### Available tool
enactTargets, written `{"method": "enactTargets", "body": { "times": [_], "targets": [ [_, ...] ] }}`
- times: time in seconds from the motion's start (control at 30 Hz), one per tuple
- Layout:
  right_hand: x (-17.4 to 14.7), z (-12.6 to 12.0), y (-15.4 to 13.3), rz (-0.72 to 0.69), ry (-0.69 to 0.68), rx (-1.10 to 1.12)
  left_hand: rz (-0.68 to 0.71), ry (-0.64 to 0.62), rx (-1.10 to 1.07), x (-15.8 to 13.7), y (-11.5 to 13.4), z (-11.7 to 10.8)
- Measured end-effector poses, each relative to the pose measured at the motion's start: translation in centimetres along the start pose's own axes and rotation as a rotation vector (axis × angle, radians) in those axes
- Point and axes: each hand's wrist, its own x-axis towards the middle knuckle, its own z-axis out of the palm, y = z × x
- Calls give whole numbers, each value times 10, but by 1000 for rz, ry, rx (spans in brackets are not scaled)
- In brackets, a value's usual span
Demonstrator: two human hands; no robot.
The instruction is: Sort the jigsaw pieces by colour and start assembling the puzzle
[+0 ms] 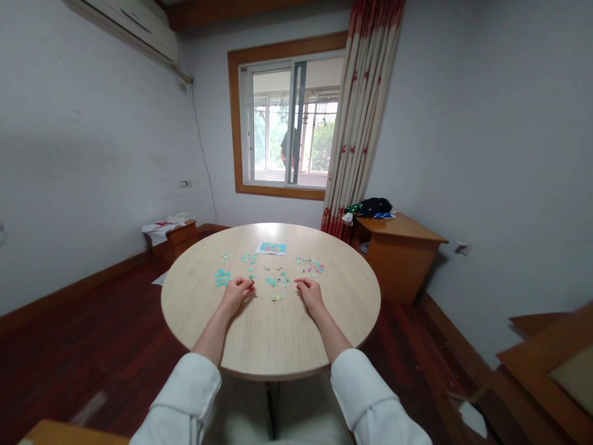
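Observation:
Jigsaw pieces lie in loose groups on the round wooden table [269, 346]. My left hand [237, 294] rests on the table to the left, its fingertips closed at a small teal jigsaw piece [252, 277]. Beside it is a cluster of teal pieces [223, 278]. My right hand [309, 293] is on the right with its fingers curled in; anything between the fingertips is too small to make out. Between the hands lie mixed pieces [273, 282], and nearer to me a few yellow and green pieces [277, 298] sit together.
A printed picture card [272, 248] lies at the table's far side. Pink and pale pieces [310, 266] are spread at the right, green ones [249, 258] at the back left. Beyond the table stand a wooden desk [403, 247] with cloth on it and a low cabinet [181, 235].

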Motion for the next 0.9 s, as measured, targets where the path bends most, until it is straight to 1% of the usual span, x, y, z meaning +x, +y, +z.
{"method": "enactTargets", "body": {
  "times": [0.23, 0.37, 0.5, 0.63, 0.73, 0.9],
  "targets": [
    [-1, 0, -2, 1, 0, -19, -11, -9, -28, -7, 7, 4],
    [-1, 0, -2, -2, -3, -27, -23, -57, -9, -9, 9, 5],
    [-2, 0, -2, -2, -3, -27, -45, -75, 1, -7, 7, 4],
    [-2, 0, -3, 0, -4, -27, -28, -67, 2, -6, 5, 3],
    [-2, 0, -3, 4, -6, -30, -22, -89, 31, -6, 3, 3],
    [-2, 0, -4, 16, -11, -30, -61, -139, 69, -7, 3, 4]
  ]
}}
